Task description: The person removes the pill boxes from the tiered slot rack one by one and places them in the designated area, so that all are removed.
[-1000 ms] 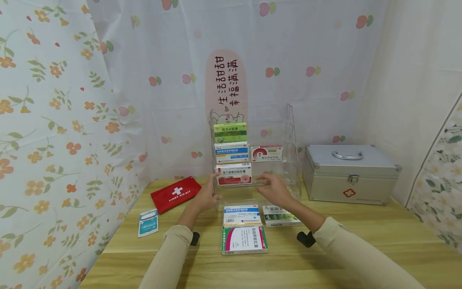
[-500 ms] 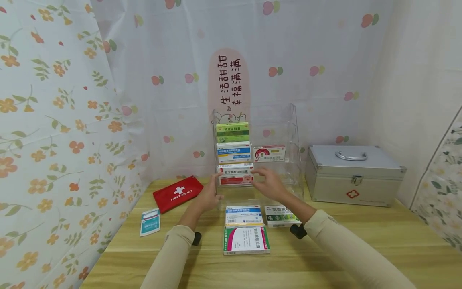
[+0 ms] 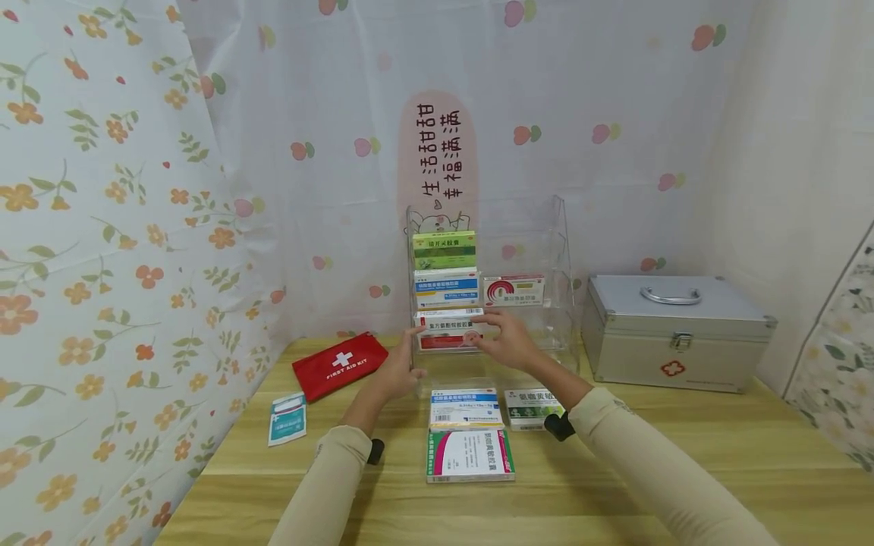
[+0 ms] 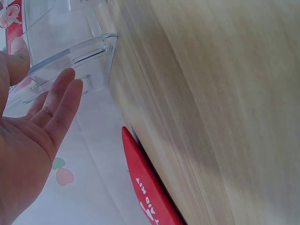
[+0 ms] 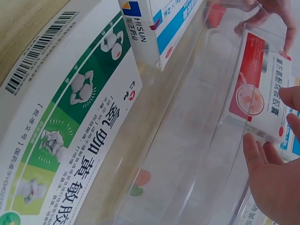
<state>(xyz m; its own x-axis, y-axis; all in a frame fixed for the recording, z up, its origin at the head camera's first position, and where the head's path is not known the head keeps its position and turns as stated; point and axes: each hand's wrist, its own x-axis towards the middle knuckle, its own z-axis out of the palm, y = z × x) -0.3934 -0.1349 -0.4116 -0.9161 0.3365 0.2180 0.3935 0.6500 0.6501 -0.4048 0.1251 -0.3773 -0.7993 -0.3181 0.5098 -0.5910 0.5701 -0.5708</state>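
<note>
A white and red medicine box (image 3: 445, 324) stands in a lower-left pocket of the transparent stepped rack (image 3: 524, 212). My left hand (image 3: 396, 368) is at the rack's left side, an extended finger by the box's left end; in the left wrist view the other fingers of the hand (image 4: 33, 126) lie loosely spread outside the rack's side wall. At the box's right end is my right hand (image 3: 510, 343), with fingers at its upper right corner. The right wrist view shows this hand (image 5: 276, 183) with fingers extended around the end of the box (image 5: 258, 86).
Green (image 3: 444, 252), blue-white (image 3: 447, 290) and red-white (image 3: 514, 291) boxes stand in the rack. Before it lie a blue-white box (image 3: 466, 409), a green-white one (image 3: 534, 408) and a green-magenta one (image 3: 471, 456). Left: red first aid pouch (image 3: 341, 365), sachet (image 3: 287, 419). Right: silver case (image 3: 676, 334).
My right hand has moved up and left, from beside the box to its upper right corner. My left hand has stayed at the box's left end. The view has shifted slightly.
</note>
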